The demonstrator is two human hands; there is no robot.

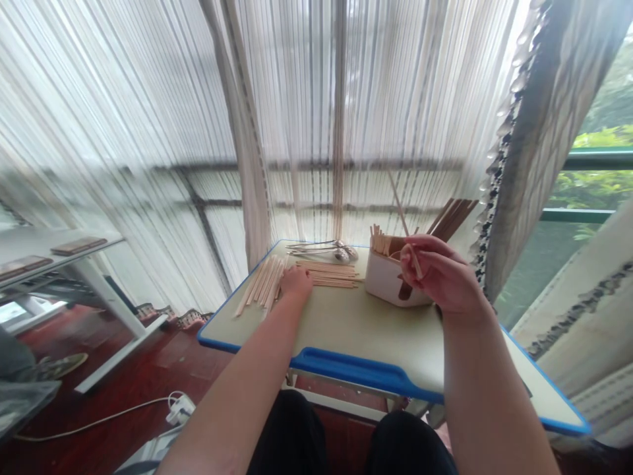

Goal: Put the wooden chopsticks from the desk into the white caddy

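Note:
My right hand (442, 270) is raised at the near side of a white utensil holder (383, 274), its fingers pinched around a pale wooden chopstick (397, 198) that points up and to the left. The holder contains pale sticks (378, 241) on its left and dark brown chopsticks (452, 218) on its right. My left hand (297, 282) rests on the table with curled fingers, between a slanted pile of pale chopsticks (257, 287) and a row of tan chopsticks (331, 274) lying sideways. What is under those fingers is hidden.
Several metal spoons (341, 252) lie at the back of the small table (356, 323), which has a blue edge. Sheer curtains (297, 119) hang right behind it. To the left stand a white table (99, 251) and, on the floor, a power strip (180, 409) with its cord.

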